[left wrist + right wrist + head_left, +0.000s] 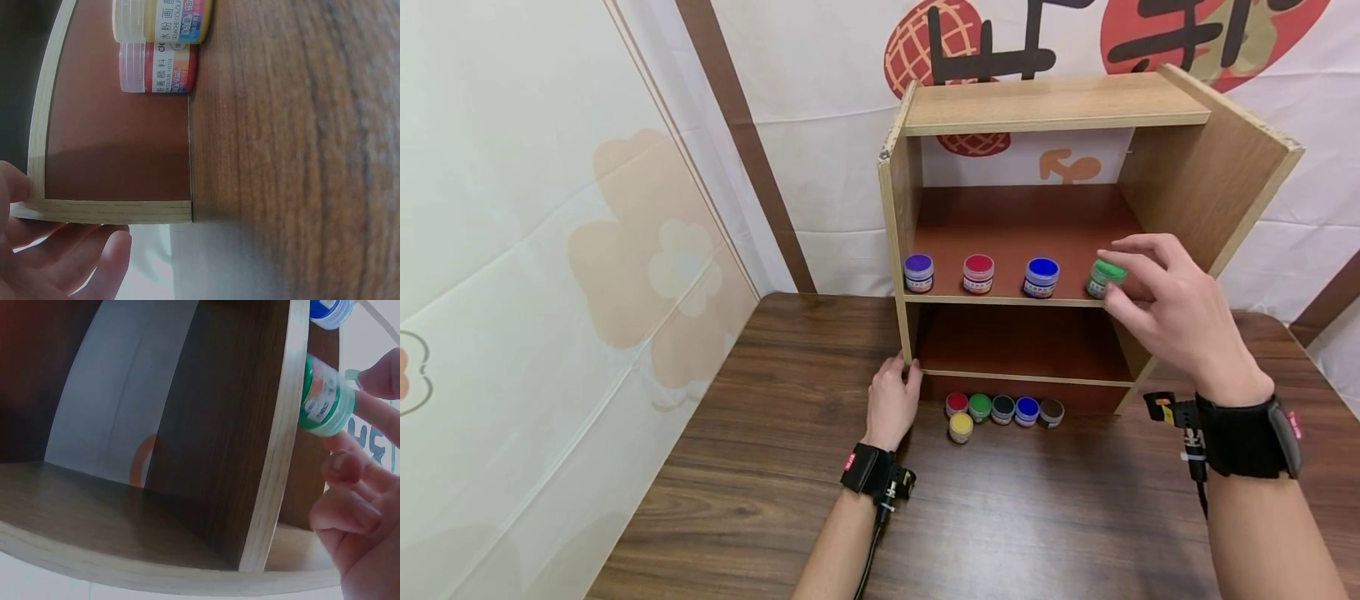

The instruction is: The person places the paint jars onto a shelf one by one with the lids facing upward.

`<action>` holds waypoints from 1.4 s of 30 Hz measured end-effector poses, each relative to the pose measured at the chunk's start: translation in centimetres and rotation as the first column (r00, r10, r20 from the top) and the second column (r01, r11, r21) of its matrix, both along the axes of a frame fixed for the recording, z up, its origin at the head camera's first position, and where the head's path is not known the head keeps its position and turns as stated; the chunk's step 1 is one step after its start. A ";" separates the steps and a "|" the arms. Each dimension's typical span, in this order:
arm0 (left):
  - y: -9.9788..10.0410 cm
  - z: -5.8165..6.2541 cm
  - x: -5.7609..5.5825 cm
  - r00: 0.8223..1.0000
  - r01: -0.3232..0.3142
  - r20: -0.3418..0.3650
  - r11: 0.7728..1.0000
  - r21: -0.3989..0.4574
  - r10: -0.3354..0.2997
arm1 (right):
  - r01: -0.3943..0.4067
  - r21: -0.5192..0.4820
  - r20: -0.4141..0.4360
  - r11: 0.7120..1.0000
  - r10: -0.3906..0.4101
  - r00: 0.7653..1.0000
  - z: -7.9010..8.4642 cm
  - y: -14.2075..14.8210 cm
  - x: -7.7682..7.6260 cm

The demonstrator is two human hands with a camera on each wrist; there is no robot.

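Observation:
A small wooden shelf [1045, 108] with reddish-brown boards stands on the table. My right hand [1180, 308] is at the right end of its middle board, with thumb and fingers around a green paint jar [1105, 279]. In the right wrist view, fingertips meet the lid of that green jar [328, 400], whose base is at the board's edge. A purple jar [918, 273], a red jar [978, 274] and a blue jar [1041, 277] stand spaced along the same board. My left hand [891, 402] grips the lower front edge of the left side panel [112, 211].
On the table before the shelf's base stands a row of several jars, including a black one [1003, 408] and a brown one [1052, 412]. A yellow jar [961, 427] stands in front of the row. A printed cloth [820, 167] hangs behind the shelf.

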State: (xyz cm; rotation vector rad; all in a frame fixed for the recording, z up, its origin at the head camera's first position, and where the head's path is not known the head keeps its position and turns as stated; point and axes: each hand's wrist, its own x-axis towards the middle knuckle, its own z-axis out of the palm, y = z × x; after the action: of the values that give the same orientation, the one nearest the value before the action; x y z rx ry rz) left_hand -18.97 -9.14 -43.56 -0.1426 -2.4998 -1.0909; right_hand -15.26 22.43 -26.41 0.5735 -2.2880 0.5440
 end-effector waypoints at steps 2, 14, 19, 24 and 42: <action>0.0 0.0 0.0 1.000 0.000 0.000 1.000 0.001 0.000 | -0.050 -0.005 -0.054 0.999 0.050 0.997 -0.3 -0.2 0.2; 0.0 0.4 -0.1 1.000 0.011 -0.006 1.000 0.003 -0.011 | -0.246 0.063 -0.061 0.967 0.250 0.966 -4.2 -4.4 1.1; 0.1 0.4 -0.1 1.000 0.010 -0.004 1.000 0.001 -0.010 | -0.283 0.108 0.111 0.953 0.271 0.956 -7.6 -7.0 1.1; 0.1 0.4 0.0 1.000 0.010 -0.008 1.000 0.004 -0.010 | -0.250 0.190 0.302 0.949 0.186 0.935 -11.0 -9.3 1.4; 0.0 0.2 0.0 1.000 0.021 0.010 1.000 0.010 -0.022 | -0.230 0.287 0.390 0.930 0.106 0.915 -15.6 -12.2 1.4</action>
State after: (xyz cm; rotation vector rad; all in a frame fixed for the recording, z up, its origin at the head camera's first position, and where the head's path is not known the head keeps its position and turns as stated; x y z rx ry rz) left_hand -19.02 -9.10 -43.36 -0.1616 -2.5071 -1.1156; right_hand -13.88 10.26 -41.97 0.9052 -2.7312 0.3750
